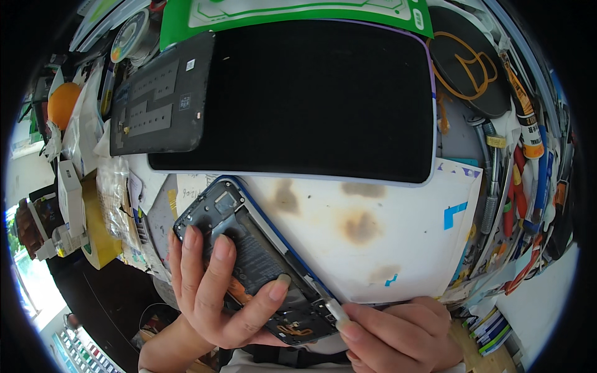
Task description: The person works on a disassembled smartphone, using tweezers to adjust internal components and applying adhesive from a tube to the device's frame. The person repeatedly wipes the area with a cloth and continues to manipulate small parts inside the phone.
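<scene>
My left hand [211, 292] grips an opened phone [249, 230] with a blue edge, held tilted at the lower middle, its fingers and thumb lying across the exposed dark insides and an orange ribbon cable [239, 291]. My right hand [398, 336], at the lower right, pinches a small silver tool [333, 308] against the phone's lower right edge; the tool's tip is too small to make out. Behind the phone lie a large black screen with a pale purple rim [317, 99] and, over its left end, a detached dark phone panel [161, 93] with grey plates.
A white stained sheet [410, 236] lies under the work. A green mat [298, 9] is at the back. Clutter crowds both sides: a spool [130, 37], orange round object [62, 105], white box [71, 199], black disc with rubber bands [472, 62], glue tube [525, 124] and hand tools [516, 193].
</scene>
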